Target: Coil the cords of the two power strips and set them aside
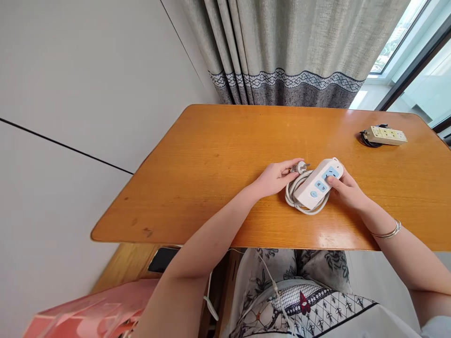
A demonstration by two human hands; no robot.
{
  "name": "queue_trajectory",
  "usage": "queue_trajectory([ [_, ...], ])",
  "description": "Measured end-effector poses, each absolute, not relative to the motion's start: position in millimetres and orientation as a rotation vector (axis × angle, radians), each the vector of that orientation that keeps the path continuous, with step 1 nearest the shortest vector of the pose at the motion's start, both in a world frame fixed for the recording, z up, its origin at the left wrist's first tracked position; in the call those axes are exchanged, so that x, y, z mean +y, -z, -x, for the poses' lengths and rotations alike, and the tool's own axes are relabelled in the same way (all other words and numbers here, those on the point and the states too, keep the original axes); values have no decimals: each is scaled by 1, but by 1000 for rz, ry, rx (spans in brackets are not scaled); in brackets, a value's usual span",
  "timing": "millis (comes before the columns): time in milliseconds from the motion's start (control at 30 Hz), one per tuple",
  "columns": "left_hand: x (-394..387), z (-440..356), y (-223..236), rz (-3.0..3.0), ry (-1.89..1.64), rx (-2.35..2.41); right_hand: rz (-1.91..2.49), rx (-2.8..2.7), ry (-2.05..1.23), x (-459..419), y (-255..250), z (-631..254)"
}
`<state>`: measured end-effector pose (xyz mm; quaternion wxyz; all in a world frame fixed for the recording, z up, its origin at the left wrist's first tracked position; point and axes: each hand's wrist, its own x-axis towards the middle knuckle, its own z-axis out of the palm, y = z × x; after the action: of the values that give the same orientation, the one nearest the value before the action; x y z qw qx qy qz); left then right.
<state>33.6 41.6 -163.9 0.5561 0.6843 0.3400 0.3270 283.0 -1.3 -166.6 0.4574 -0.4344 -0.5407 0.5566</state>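
Observation:
A white power strip (310,190) with pale blue sockets is tilted above the wooden table, and my right hand (347,188) grips its far end, thumb across the socket face. Its white cord (291,197) is coiled in loops behind and beside the strip. Between the thumb and fingers of my left hand (276,177) is the plug (300,167) of that cord, its metal prongs pointing right. The left fingertips are close to the coiled loops; whether they touch them I cannot tell.
A second, cream power strip (387,135) with a black cord lies at the table's far right. The wooden table (197,164) has rounded corners. A curtain (303,47) hangs behind it. Below left are a dark phone (162,259) and a pink bag (91,307).

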Motion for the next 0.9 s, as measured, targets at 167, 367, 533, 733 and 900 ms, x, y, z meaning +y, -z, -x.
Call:
queue_trajectory([
  [167,34,-37,160,-1784,-768,893,1098,-1350,-1354,-1,168,-283],
  [367,26,-40,153,-2073,-759,941,1083,-1401,-1358,-2,171,-279],
  [533,26,-40,152,-2165,-742,948,1081,-1451,-1350,-3,172,-278],
  [733,26,-40,151,-2183,-731,959,1053,-1438,-1358,-4,170,-277],
  [900,26,-42,155,-2070,-775,929,1050,-1394,-1401,-3,168,-278],
])
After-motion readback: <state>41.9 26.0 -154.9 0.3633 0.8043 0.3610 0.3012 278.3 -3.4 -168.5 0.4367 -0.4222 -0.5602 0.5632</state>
